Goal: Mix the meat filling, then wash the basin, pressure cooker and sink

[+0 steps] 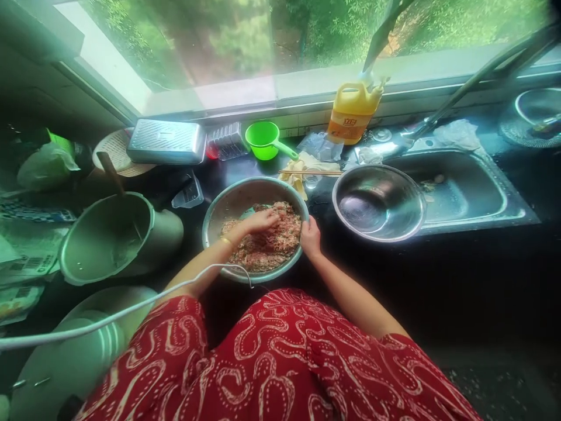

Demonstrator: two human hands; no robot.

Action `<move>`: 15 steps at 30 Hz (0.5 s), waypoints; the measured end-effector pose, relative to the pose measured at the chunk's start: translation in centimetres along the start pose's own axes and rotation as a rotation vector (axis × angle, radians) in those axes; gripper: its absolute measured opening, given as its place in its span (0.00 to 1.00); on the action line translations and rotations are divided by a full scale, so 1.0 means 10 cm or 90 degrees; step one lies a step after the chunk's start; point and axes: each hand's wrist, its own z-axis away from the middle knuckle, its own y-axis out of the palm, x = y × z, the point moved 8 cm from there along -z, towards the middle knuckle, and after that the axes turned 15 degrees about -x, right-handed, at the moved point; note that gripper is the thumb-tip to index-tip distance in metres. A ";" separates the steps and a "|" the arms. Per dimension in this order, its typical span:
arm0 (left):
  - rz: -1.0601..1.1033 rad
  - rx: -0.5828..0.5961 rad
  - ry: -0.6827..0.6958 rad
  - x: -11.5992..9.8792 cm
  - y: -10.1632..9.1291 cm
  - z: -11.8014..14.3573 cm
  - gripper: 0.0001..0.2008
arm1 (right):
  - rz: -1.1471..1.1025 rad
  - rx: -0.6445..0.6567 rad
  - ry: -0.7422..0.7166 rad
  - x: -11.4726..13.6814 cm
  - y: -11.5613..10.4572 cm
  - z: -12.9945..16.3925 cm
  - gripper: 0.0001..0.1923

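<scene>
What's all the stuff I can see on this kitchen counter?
Round steel bowl of minced meat mix: one, silver, counter centre.
Empty round steel bowl: one, silver, beside the sink.
Steel sink: one, right.
Large metal pot: one, grey, left, a handle sticking out.
Green plastic scoop: one, by the window.
Yellow plastic jug: one, windowsill.
Ribbed metal box: one, silver, back left.
Wooden chopsticks: a pair, behind the meat bowl.
White cable: one, front left.
Left hand: in the meat.
Right hand: gripping the bowl's rim.
</scene>
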 end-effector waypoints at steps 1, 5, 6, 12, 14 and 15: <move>-0.042 -0.006 0.062 -0.13 0.05 0.14 0.26 | -0.006 0.003 0.006 -0.01 0.00 -0.01 0.19; -0.196 -0.038 0.203 -0.44 0.40 0.49 0.26 | -0.038 0.015 0.024 -0.04 0.01 -0.04 0.20; -0.224 -0.031 0.184 -0.42 0.49 0.47 0.25 | -0.039 0.017 0.022 -0.04 0.01 -0.04 0.20; -0.285 0.038 0.105 -0.03 0.35 0.18 0.21 | -0.016 0.021 -0.004 -0.02 0.00 -0.08 0.18; -0.204 0.150 0.168 0.05 0.16 0.27 0.19 | -0.016 0.025 -0.009 -0.01 0.01 -0.10 0.18; -0.151 0.189 0.169 0.11 0.03 0.32 0.18 | -0.017 0.028 -0.011 0.00 0.02 -0.11 0.18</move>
